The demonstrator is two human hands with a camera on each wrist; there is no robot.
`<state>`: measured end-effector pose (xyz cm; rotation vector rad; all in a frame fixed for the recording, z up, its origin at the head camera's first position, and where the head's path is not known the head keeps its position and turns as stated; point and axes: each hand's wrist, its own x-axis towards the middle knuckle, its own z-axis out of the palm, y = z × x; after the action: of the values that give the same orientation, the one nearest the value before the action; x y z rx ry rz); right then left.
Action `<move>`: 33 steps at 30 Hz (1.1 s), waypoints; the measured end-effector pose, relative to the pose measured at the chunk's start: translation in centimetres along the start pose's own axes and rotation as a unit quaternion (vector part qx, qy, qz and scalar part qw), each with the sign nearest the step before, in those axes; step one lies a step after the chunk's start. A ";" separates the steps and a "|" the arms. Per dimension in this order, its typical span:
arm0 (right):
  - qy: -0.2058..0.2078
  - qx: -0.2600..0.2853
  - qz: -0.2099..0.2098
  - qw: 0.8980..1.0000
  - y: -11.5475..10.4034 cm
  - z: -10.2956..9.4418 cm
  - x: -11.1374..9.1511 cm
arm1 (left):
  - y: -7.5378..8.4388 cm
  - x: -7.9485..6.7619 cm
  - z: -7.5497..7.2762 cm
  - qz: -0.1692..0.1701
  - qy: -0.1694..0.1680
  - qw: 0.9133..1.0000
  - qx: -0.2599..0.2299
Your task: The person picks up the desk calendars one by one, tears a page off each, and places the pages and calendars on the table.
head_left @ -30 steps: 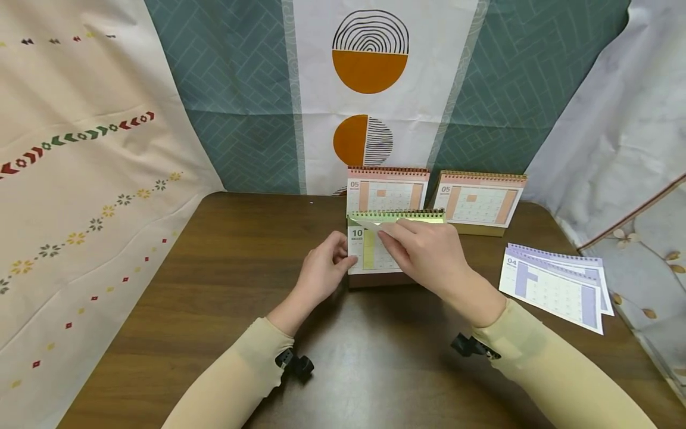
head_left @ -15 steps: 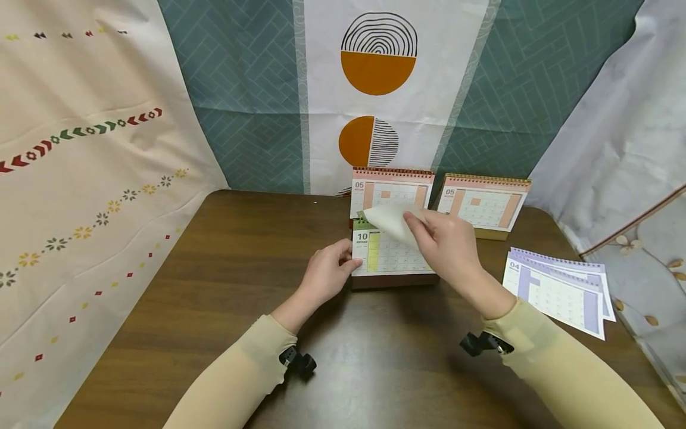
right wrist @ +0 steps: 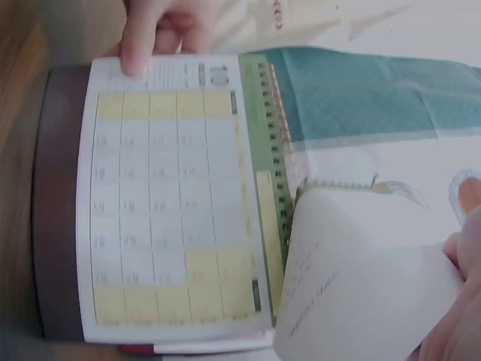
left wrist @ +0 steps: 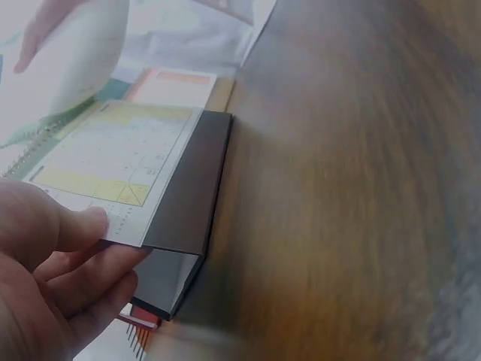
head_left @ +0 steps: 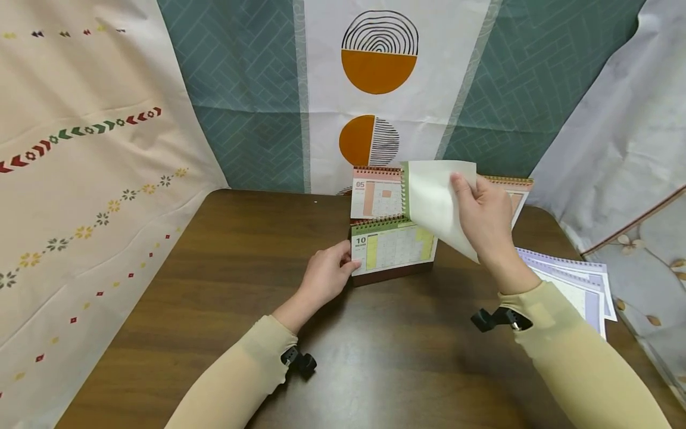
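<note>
A desk calendar (head_left: 396, 250) with a green header shows page 10 on a dark brown stand. My left hand (head_left: 327, 271) pinches its left edge; in the left wrist view the thumb (left wrist: 86, 226) lies on the page and the fingers curl behind the stand. In my right hand (head_left: 485, 217) a loose-looking calendar sheet (head_left: 436, 190) is pinched, its blank back towards me. Its punched green edge stands upright, away from most of the coil (right wrist: 278, 165). Whether its lower corner touches the coil, I cannot tell.
Behind stand two calendars with pink headers, one at the left (head_left: 370, 196) marked 05 and one at the right (head_left: 518, 196), mostly covered by my right hand. Loose purple-edged calendar sheets (head_left: 595, 286) overlap on the wooden table (head_left: 257, 250) at the right. Patterned cloth (head_left: 246, 143) hangs behind.
My right hand has pulled the sheet up and right from the coil, and the sheet has swung upright. The calendar has turned slightly. My left hand keeps its grip.
</note>
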<state>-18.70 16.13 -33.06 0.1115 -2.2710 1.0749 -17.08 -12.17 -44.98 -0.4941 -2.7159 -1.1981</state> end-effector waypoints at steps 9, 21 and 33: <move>0.011 0.009 0.054 0.998 1.6 -1.4 1.7 | -0.2 0.2 0.1 0.004 0.000 1.000 0.012; 0.067 0.052 0.106 0.991 5.2 -4.8 4.8 | -0.3 0.1 -0.2 0.009 -0.001 1.000 0.011; 0.067 0.031 0.202 0.977 7.8 -7.4 6.3 | -0.2 0.1 -0.4 -0.002 -0.016 1.000 0.013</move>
<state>-22.64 27.82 -31.21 -0.4026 -2.1874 1.3140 -17.25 -12.57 -44.89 -0.5084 -2.7564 -1.1656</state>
